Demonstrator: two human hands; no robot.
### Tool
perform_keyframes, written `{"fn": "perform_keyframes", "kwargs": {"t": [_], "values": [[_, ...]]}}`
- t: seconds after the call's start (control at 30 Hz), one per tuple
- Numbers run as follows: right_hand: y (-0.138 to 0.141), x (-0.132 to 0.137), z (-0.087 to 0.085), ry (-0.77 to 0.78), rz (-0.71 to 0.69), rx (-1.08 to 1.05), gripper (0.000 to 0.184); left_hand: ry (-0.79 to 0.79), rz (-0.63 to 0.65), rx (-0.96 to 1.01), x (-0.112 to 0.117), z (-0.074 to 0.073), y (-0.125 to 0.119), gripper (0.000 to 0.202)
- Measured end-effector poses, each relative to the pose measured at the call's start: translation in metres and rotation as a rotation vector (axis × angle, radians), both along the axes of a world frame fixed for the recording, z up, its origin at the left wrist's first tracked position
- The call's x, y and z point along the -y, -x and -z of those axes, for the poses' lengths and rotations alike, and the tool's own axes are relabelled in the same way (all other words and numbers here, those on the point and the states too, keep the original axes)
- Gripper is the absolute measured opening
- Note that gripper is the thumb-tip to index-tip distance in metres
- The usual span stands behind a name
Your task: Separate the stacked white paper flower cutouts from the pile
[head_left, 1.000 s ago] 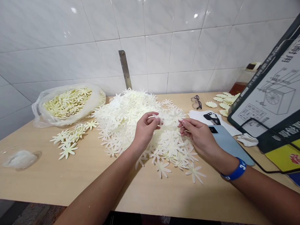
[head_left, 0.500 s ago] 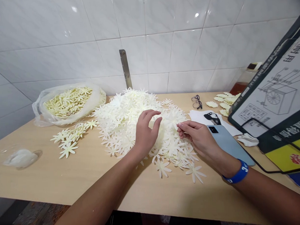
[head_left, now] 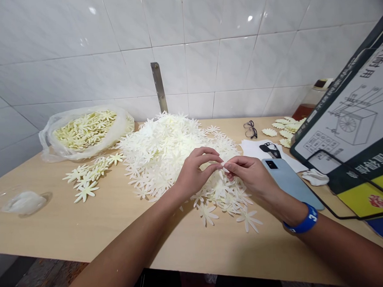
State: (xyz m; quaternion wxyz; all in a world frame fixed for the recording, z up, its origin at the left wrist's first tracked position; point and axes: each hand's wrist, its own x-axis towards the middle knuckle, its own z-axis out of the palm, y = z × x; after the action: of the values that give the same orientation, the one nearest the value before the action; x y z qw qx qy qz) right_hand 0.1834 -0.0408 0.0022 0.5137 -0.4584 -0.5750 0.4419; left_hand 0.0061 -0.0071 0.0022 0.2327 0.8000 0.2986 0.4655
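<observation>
In front of me a big heap of white flower-shaped cutouts point(head_left: 166, 148) with long narrow petals covers the middle of the table. Over its right front side my two hands meet at the fingertips. My right hand point(head_left: 250, 173), with a blue wristband, pinches a small white flower cutout point(head_left: 224, 169) that is mostly covered by the fingers. The thumb and forefinger of my left hand point(head_left: 198, 168) close on the same piece from the left, its other fingers arched above. Several single flower cutouts point(head_left: 207, 213) lie at the heap's near edge.
A plastic bag point(head_left: 48, 142) of yellowish flower pieces stands left, with loose yellowish flowers point(head_left: 86, 190) before it and a clear bag point(head_left: 25, 202) farther left. On the right are a phone point(head_left: 293, 184), glasses point(head_left: 250, 129), oval cutouts point(head_left: 269, 133), a bottle point(head_left: 309, 101) and a printed box point(head_left: 350, 121).
My left hand has moved right and closed its thumb and forefinger at the piece in my right hand. The right hand has shifted slightly left.
</observation>
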Motion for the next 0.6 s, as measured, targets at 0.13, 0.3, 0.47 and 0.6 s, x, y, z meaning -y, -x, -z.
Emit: {"fn": "perform_keyframes", "kwargs": {"t": [0.13, 0.3, 0.47, 0.6], "values": [[-0.001, -0.002, 0.003, 0.014, -0.003, -0.03, 0.03, 0.17, 0.003, 0.146, 0.002, -0.003, -0.002, 0.005], [-0.005, -0.007, 0.011, -0.004, 0.007, -0.135, 0.025, 0.361, -0.071, 0.387, -0.006, -0.003, 0.003, 0.012], [-0.009, -0.013, 0.015, 0.063, -0.062, -0.233, 0.023, 0.553, -0.045, 0.537, -0.013, -0.002, 0.006, 0.022], [-0.01, -0.013, 0.015, 0.104, -0.06, -0.252, 0.022, 0.552, -0.075, 0.505, -0.014, -0.002, 0.004, 0.019]]}}
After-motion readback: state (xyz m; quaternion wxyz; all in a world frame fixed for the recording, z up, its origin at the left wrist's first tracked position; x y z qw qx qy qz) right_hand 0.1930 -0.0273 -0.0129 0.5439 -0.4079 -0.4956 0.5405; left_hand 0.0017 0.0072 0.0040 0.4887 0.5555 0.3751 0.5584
